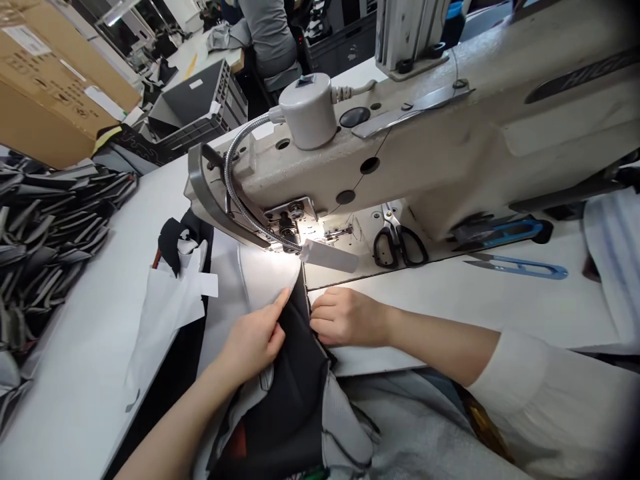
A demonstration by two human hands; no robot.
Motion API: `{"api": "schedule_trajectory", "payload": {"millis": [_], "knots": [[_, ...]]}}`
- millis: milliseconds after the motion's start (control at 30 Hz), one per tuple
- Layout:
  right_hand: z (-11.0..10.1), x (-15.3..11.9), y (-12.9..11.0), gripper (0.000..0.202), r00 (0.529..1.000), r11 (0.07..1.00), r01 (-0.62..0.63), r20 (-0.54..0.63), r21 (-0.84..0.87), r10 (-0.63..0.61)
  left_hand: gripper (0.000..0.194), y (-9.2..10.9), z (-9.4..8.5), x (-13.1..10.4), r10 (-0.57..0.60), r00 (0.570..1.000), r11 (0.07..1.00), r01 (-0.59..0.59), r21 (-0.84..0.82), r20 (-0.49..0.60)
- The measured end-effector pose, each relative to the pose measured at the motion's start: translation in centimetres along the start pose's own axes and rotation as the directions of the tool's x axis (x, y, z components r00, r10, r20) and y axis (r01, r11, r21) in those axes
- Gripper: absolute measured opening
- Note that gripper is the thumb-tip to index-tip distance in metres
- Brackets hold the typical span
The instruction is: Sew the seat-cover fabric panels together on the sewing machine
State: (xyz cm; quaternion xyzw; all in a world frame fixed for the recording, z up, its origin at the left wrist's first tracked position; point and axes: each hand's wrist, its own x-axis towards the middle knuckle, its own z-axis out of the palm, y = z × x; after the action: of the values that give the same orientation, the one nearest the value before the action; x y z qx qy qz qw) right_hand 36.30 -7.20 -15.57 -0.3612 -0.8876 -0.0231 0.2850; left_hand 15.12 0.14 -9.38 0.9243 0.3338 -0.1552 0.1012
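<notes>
A sewing machine (425, 147) spans the upper right, its lamp lighting the needle area. Dark and light grey fabric (295, 380) runs from below the needle area down to the person's lap. My left hand (255, 340) lies on this fabric, index finger stretched along the edge of a light panel (265, 273), thumb apart. To the right, my right hand (345, 317) has its fingers curled at the fabric's right edge, pinching it. Black-handled scissors (397, 240) rest on the machine bed, and blue thread snips (520, 265) lie further right.
Stacked grey pieces (45, 240) fill the far left. Behind them are a cardboard box (55, 80) and a grey crate (200, 107). White scraps (170, 300) lie left of the fabric. Another person (270, 40) sits at the back. A striped cloth (615, 253) is at right.
</notes>
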Motion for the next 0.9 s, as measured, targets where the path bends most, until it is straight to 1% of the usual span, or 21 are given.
{"api": "schedule_trajectory", "payload": {"millis": [100,167,267,333,367,433,500,567,633,700,767,833,900], "knots": [[0.4,0.1,-0.1,0.02,0.998,0.997,0.061,-0.008,0.047,-0.061,0.062,-0.4,0.0,0.2,0.006,1.0,0.994,-0.008,-0.107,-0.015],[1.1,0.4,-0.6,0.017,0.997,0.997,0.074,0.002,0.022,-0.074,0.061,-0.4,0.1,0.3,0.015,0.999,0.987,-0.02,-0.162,-0.035],[2.1,1.2,-1.8,0.022,0.998,0.997,0.016,0.056,-0.078,-0.012,0.06,-0.3,0.2,0.5,0.031,0.998,0.985,-0.039,-0.166,-0.051],[2.5,1.6,-2.6,0.022,0.996,0.995,-0.028,0.084,-0.097,0.036,0.06,-0.1,0.1,0.6,0.046,0.998,0.989,-0.051,-0.138,-0.038],[2.7,1.7,-2.9,0.02,0.994,0.997,-0.021,0.101,-0.072,0.029,0.06,0.0,0.1,0.7,0.055,0.998,0.99,-0.058,-0.125,-0.03],[2.9,1.7,-3.1,0.016,0.986,0.999,0.041,0.162,0.026,-0.045,0.06,0.3,0.0,0.8,0.069,0.997,0.993,-0.07,-0.093,-0.015],[2.8,1.6,-3.1,0.012,0.962,0.987,0.098,0.243,0.13,-0.127,0.06,0.6,-0.1,1.0,0.064,0.998,0.997,-0.063,-0.046,0.0],[2.5,1.5,-2.8,0.014,0.939,0.976,0.123,0.296,0.182,-0.174,0.06,1.0,-0.2,1.1,0.047,0.999,0.999,-0.047,0.005,0.025],[1.9,1.4,-2.3,0.017,0.95,0.98,0.122,0.269,0.155,-0.161,0.06,1.4,-0.3,1.1,0.035,0.998,0.998,-0.037,0.045,0.048],[0.9,1.2,-1.7,0.02,0.982,0.997,0.057,0.179,0.059,-0.066,0.06,1.7,-0.3,1.2,0.029,0.998,0.997,-0.033,0.069,0.06],[-0.1,1.0,-1.1,0.018,0.996,0.998,-0.045,0.076,-0.047,0.048,0.06,1.7,-0.3,1.2,0.024,0.998,0.997,-0.028,0.076,0.059],[-0.9,0.9,-0.8,0.012,0.996,0.991,-0.09,0.02,-0.101,0.092,0.06,1.4,-0.3,1.3,0.034,0.998,0.999,-0.036,0.034,0.055],[-1.1,0.9,-1.0,0.006,0.996,0.993,-0.074,0.032,-0.097,0.077,0.06,0.7,-0.4,1.3,0.061,0.997,0.996,-0.058,-0.073,0.049]]}}
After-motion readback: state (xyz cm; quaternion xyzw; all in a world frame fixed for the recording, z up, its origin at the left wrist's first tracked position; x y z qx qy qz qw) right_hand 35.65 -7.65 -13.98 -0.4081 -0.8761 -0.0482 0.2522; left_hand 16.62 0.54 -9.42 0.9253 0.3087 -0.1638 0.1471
